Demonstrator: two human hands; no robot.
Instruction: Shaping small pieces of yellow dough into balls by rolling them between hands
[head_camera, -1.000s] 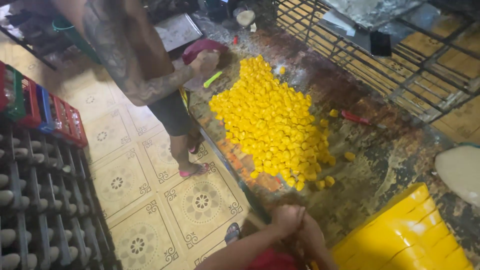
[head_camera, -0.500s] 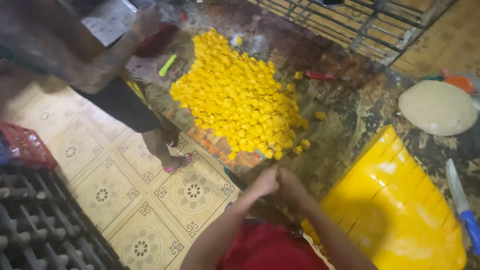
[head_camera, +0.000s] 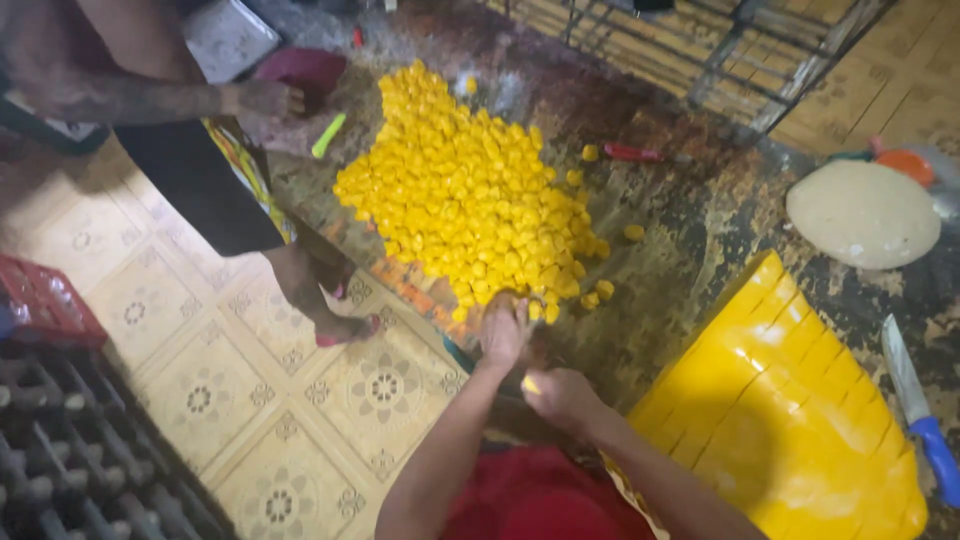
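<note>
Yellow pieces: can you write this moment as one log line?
left hand: at edge of yellow pile | right hand: holds a yellow piece | yellow slab: right | knife: beside slab

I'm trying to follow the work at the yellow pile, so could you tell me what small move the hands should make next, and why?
Probably the left hand should let go its piece at the near edge of the heap of yellow pieces, since it already reaches there. The right hand seems to hold another small yellow bit, close to the scored yellow slab, which would follow.
</note>
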